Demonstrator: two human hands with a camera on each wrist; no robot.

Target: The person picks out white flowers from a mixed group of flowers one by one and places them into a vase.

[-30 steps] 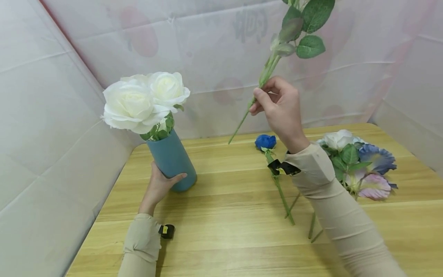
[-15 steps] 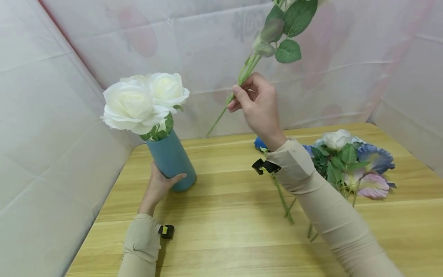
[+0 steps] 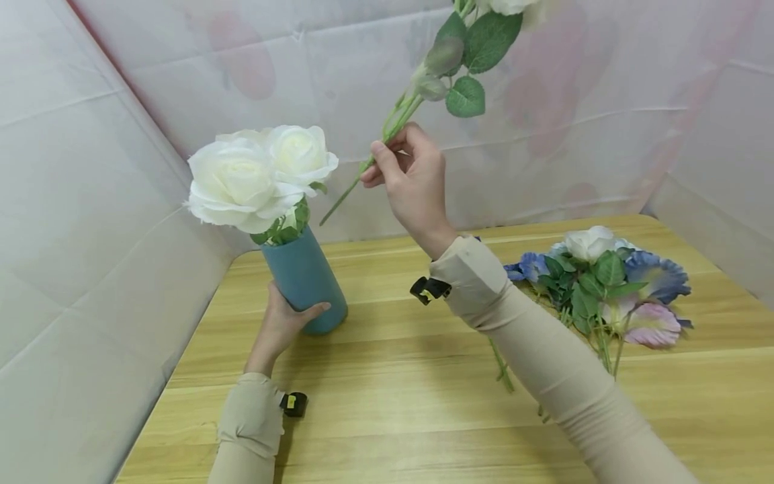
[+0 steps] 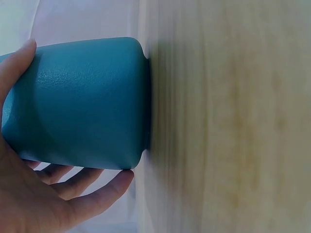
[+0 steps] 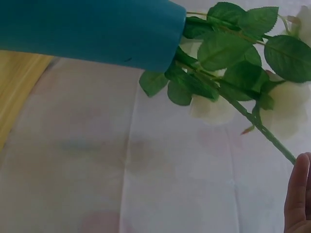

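A blue vase (image 3: 304, 279) stands on the wooden table, holding large white roses (image 3: 238, 178). My left hand (image 3: 279, 327) grips it low down; in the left wrist view the thumb and fingers (image 4: 99, 196) lie on either side of the vase (image 4: 82, 104). Up and to the right, my right hand (image 3: 413, 178) pinches the green stem (image 3: 345, 200) of a flower with green leaves (image 3: 492, 44) and a white bloom, partly cut off by the top edge. The stem's lower end points down-left, near the roses. In the right wrist view, that stem (image 5: 272, 138) crosses by the vase's mouth.
Several loose artificial flowers, with a white rose (image 3: 589, 243), a blue-purple bloom (image 3: 657, 275) and a pink bloom (image 3: 653, 325), lie at the right of the table (image 3: 375, 417). My right forearm hides part of them. White cloth walls (image 3: 375, 81) enclose the back and sides.
My right hand has moved left with the flower, bringing its stem closer to the vase. The vase in my left hand has shifted slightly right. The loose blue rose is now mostly hidden behind my right arm.
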